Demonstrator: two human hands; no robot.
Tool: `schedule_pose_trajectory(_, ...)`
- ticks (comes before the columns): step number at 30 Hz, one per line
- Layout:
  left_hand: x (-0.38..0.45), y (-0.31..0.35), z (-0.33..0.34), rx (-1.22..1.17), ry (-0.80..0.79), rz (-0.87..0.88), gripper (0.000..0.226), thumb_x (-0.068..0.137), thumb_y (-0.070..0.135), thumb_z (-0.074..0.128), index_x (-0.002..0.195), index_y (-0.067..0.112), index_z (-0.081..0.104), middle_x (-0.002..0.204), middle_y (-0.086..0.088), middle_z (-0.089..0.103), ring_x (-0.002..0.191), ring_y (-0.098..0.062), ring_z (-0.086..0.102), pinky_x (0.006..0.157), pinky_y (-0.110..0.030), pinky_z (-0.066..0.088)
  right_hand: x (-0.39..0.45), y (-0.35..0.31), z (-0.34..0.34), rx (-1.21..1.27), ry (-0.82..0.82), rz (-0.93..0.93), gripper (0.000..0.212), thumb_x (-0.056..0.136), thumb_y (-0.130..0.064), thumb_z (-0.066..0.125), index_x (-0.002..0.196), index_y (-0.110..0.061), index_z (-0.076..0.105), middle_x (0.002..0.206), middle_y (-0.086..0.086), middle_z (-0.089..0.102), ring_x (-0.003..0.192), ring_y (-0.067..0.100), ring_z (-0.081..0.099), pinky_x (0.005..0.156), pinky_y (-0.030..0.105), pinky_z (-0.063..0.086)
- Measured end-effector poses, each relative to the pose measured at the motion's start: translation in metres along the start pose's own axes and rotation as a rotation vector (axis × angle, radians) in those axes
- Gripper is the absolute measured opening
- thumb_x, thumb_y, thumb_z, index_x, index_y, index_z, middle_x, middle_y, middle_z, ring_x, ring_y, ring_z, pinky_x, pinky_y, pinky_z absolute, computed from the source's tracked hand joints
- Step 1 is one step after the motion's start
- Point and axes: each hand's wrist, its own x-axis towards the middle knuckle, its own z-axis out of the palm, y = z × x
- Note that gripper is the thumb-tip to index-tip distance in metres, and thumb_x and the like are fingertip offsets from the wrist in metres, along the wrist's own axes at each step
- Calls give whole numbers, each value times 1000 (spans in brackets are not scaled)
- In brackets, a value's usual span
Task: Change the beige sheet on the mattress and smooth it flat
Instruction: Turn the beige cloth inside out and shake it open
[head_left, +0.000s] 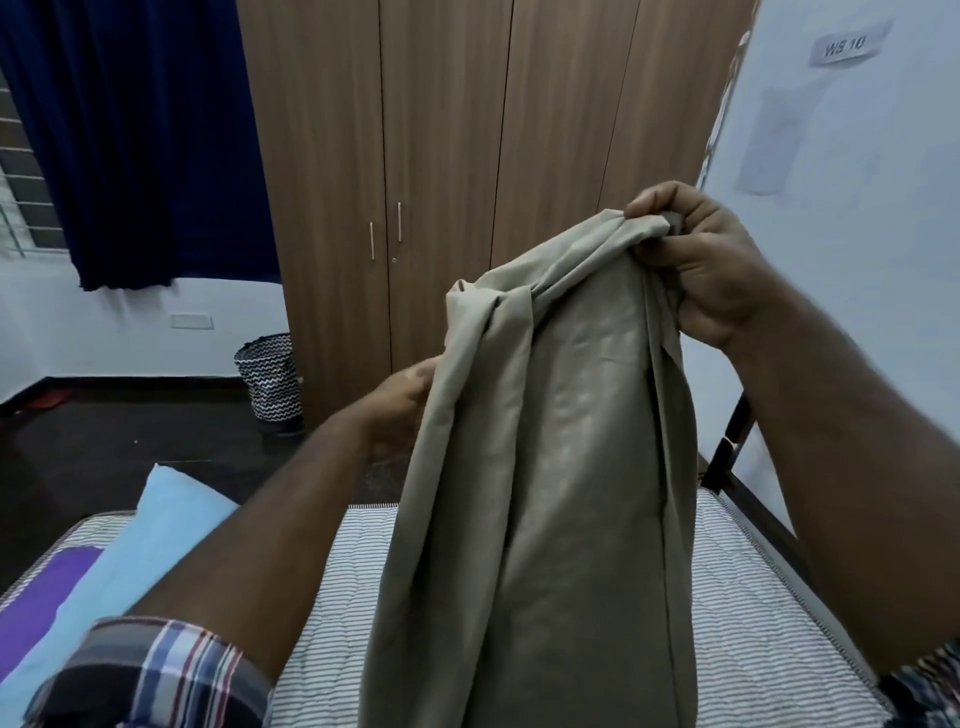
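Beige cotton hangs in front of you: the one sheet (545, 467) is bunched into a long drape, its long axis running almost straight down from your right hand (701, 265) toward the bare striped mattress (753, 623) below it. Your right hand grips the gathered top edge in a closed fist, high above the mattress; your left hand (410, 395) sits lower, on the drape's left side, fingers tucked behind the cloth, so you cannot tell how firmly it holds. The right hand is nearer the edge you will likely need to spread. On the mattress's left end lie one light blue pillow (156, 530) and one purple cloth (41, 592).
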Motion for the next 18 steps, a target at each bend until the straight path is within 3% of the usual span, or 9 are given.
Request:
schedule_pose_trajectory(1,-1,5,7,-2,-34,-2,20,104,20,51,107,22,71,102,-5,75,88,-16,72,82,-35,61,1,0,0,29,-32,8,31,82,10,57,86,-19,68,83,0,68,78,13,64,74,27,56)
schedule_pose_trajectory(3,-1,20,12,-65,-65,30,13,95,15,63,93,18,76,94,-10,73,80,-23,69,78,-40,58,1,1,-6,14,-28,25,34,87,10,56,84,-21,70,84,-1,68,79,14,64,74,27,56)
schedule_pose_trajectory(5,3,47,9,-96,45,159,6,84,22,76,88,16,76,89,-7,72,77,-22,66,75,-39,55,3,-1,-20,-131,94,56,34,90,11,54,85,-20,67,81,-1,68,79,14,63,73,28,55)
schedule_pose_trajectory(6,7,65,6,-67,127,235,9,87,23,76,87,14,72,84,-3,71,70,-17,65,66,-33,54,5,-2,-28,-216,168,77,36,91,13,52,85,-20,66,79,-2,68,78,14,63,71,29,55)
schedule_pose_trajectory(8,10,103,10,135,252,398,17,92,26,72,82,16,62,74,0,63,57,-11,55,51,-25,45,10,-10,-39,-295,284,80,43,88,17,46,85,-21,66,76,-3,68,78,14,63,71,29,54)
schedule_pose_trajectory(11,15,139,31,283,284,643,19,95,29,69,91,12,60,85,-8,56,73,-16,51,61,-29,44,20,-24,-44,-247,426,-4,47,83,17,41,85,-22,66,76,-2,67,76,15,64,70,32,56)
schedule_pose_trajectory(13,19,146,40,266,320,679,18,99,27,64,98,11,58,89,-10,53,78,-17,48,67,-31,44,22,-27,-49,-276,469,13,43,85,10,44,85,-27,65,79,-1,66,73,16,62,64,34,52)
schedule_pose_trajectory(18,28,138,39,345,391,700,17,99,26,61,95,11,55,81,-4,54,71,-11,48,64,-29,44,12,-6,-54,-325,472,63,41,81,7,45,90,-29,63,91,3,63,88,23,61,73,46,50)
